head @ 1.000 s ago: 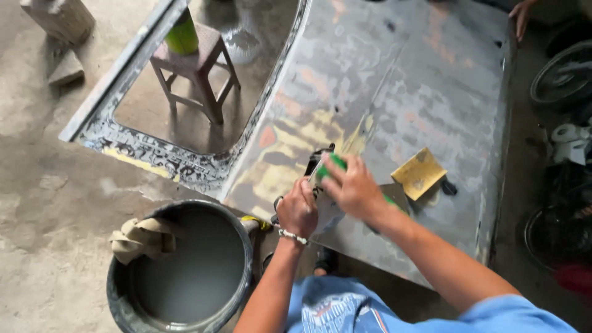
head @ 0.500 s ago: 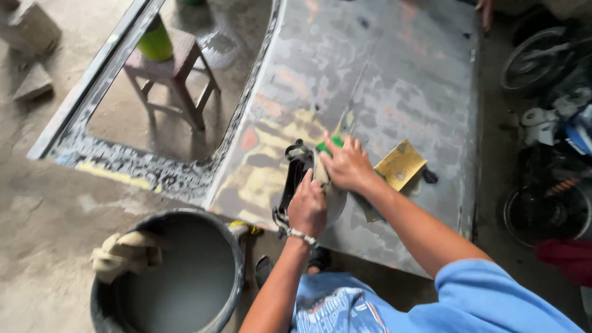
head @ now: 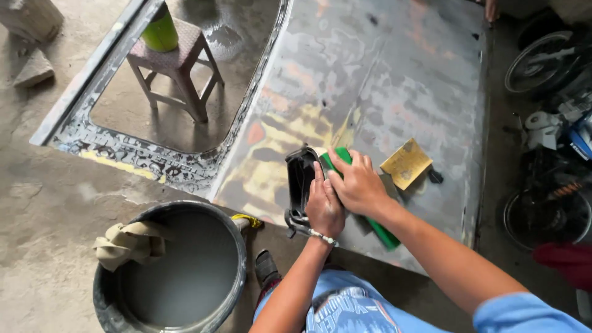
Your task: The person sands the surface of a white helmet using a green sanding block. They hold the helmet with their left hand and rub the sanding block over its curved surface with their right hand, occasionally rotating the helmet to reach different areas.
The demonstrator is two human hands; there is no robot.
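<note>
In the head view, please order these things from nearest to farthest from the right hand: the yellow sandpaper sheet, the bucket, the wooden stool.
From the right hand:
1. Yellow sandpaper sheet, just right of it on the metal panel.
2. Bucket, lower left on the floor.
3. Wooden stool, far upper left, seen through the panel's opening.

I'm getting soft, even daylight with a dull sheen glaring off the metal panel (head: 382, 80); the right edge is sitting dim, possibly slightly blurred.
</note>
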